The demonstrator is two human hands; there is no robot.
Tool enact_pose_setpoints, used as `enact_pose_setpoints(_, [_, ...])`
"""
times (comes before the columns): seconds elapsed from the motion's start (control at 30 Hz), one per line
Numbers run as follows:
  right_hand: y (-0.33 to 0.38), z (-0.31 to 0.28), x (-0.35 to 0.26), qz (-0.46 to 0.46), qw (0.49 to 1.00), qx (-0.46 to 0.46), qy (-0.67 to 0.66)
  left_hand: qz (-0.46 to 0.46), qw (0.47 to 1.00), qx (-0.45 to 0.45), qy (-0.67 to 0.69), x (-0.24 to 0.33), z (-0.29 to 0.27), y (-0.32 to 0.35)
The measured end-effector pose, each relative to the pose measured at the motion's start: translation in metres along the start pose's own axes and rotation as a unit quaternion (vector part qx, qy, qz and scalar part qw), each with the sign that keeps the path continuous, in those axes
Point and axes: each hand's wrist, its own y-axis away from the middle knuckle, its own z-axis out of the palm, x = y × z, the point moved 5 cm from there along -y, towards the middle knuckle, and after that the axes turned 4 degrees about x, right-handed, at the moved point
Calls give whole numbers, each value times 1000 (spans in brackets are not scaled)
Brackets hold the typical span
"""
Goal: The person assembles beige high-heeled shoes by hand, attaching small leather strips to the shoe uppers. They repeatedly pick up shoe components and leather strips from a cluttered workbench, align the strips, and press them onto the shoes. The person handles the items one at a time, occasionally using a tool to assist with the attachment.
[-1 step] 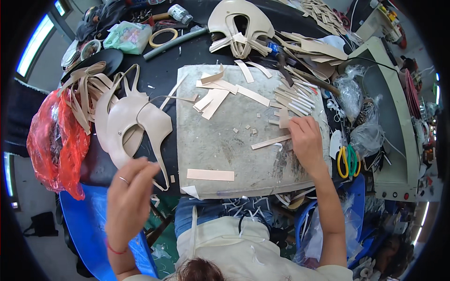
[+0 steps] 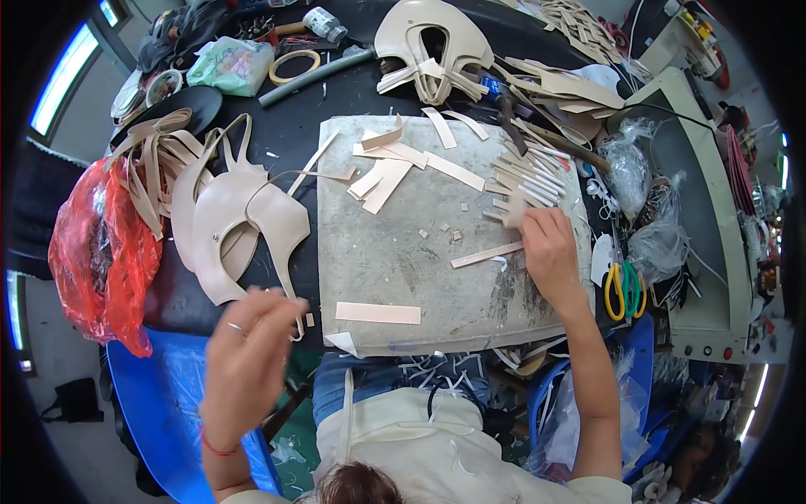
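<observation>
Right hand (image 2: pixel 550 252): fingertips together, pinching a small beige piece (image 2: pixel 510 212), blurred, over the right of the board (image 2: pixel 378 269). Left hand (image 2: pixel 252 344): raised at lower left, fingers bent and blurred; I cannot tell whether it grips anything.

Progress, by my judgement: part done. A row of narrow strips (image 2: pixel 525 185) lies grouped at the board's upper right, several looking white and rolled. Small cut squares (image 2: pixel 457 236) lie scattered at centre. Loose strips (image 2: pixel 386 172) overlap untidily at the board's upper middle, and one wide strip (image 2: pixel 378 313) lies flat near its lower edge; I take these as remaining. A slim strip (image 2: pixel 483 255) reaches under my right hand.

Containers: red plastic bag (image 2: pixel 71 252) on the bench (image 2: pixel 285 130) at far left, something dark within, not identifiable. Floral bag (image 2: pixel 231 65), upper left, closed to view. Clear jar (image 2: pixel 323 25), top, contents unclear. Crumpled clear bags (image 2: pixel 634 176) at right, contents not readable. Blue tub (image 2: pixel 642 349) at lower right, clear plastic film in it.
</observation>
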Motion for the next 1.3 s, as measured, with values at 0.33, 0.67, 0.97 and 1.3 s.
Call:
enact_pose_setpoints(0.33, [-11, -6, -1, 243, 953, 29, -180, 83, 973, -42, 212, 44, 83, -6])
enact_pose_setpoints(0.67, [-3, -37, -102, 200, 858, -40, -472, -220, 822, -48, 524, 29, 123, -8])
enact_pose_setpoints(0.97, [0, -42, -121, 96, 906, 46, -409, -279, 754, 1, 595, 23, 123, 1])
enact_pose_setpoints(1.3, [-5, -54, -141, -95, 969, -25, -225, -136, 936, 42, 320, 29, 96, 0])
